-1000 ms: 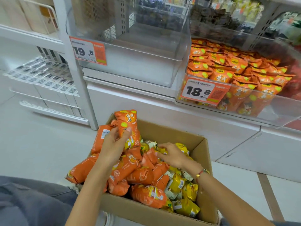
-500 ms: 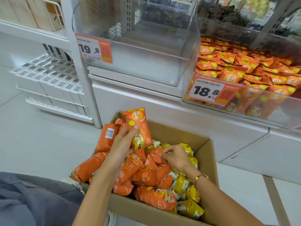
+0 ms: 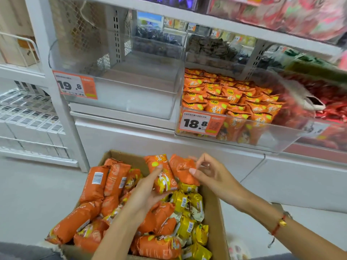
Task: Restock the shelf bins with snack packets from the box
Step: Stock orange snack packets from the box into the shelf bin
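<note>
**Both hands hold orange packets above the box**

The left hand (image 3: 145, 192) is closed around an orange snack packet (image 3: 162, 174), thumb across its printed front and fingers behind it, holding it upright above the cardboard box (image 3: 213, 207). The forearm rises from the lower edge of the view, slanting up and to the right. The right hand (image 3: 212, 173) pinches a second orange packet (image 3: 183, 170) by its right edge between thumb and forefinger, the other fingers loosely spread and curled above it. The two packets touch side by side. The right forearm comes in from the lower right, a red cord bracelet (image 3: 279, 223) on the wrist.

Below the hands the box is heaped with orange packets on the left and yellow packets (image 3: 185, 202) on the right. Above it, on the shelf, a clear bin (image 3: 277, 136) with an 18.8 price tag (image 3: 199, 123) holds matching orange packets. Just to its left a clear bin (image 3: 131, 102) tagged 19.8 (image 3: 75, 85) shows no packets inside.
</note>
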`<state>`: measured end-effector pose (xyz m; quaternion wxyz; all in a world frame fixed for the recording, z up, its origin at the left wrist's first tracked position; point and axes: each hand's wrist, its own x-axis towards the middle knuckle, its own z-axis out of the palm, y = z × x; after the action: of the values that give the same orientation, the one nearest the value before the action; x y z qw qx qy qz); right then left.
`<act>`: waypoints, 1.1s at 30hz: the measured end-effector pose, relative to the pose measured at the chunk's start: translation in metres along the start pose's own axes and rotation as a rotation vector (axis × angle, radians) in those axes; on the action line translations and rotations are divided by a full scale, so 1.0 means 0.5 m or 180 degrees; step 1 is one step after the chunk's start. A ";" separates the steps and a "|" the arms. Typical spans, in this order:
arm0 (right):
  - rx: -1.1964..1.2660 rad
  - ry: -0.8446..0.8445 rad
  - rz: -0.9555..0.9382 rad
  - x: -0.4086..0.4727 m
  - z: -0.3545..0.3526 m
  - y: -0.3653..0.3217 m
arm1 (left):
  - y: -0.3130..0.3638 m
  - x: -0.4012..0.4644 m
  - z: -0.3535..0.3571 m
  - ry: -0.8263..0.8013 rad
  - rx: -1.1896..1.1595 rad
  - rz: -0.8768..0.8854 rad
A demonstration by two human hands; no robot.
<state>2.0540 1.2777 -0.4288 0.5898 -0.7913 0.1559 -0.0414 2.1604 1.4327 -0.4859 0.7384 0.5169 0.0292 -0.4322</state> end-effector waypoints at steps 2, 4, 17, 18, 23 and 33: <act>0.0102 0.0047 0.0022 -0.024 -0.003 -0.008 | -0.001 -0.010 0.027 -0.0366 -0.0060 0.0040; 0.0337 0.0459 0.0179 -0.038 -0.009 -0.009 | -0.002 -0.015 0.053 -0.0477 0.0013 0.0068; 0.1055 0.0249 0.0756 -0.072 -0.121 -0.068 | 0.012 -0.027 0.148 -0.1082 0.0345 0.0451; 0.1011 0.0291 0.0713 -0.076 -0.133 -0.077 | 0.019 -0.028 0.156 -0.1126 0.0497 0.0547; 0.1082 0.0373 0.0331 -0.089 -0.178 -0.114 | 0.068 -0.037 0.203 -0.1166 0.1169 0.1145; 0.0440 0.2485 0.0091 -0.103 -0.311 -0.116 | 0.229 -0.010 0.362 -0.1214 0.1316 0.1870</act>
<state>1.9776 1.1645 -0.3212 0.5385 -0.6722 0.3763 -0.3414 2.1606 1.3036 -0.3148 0.7031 0.5513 -0.3448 -0.2877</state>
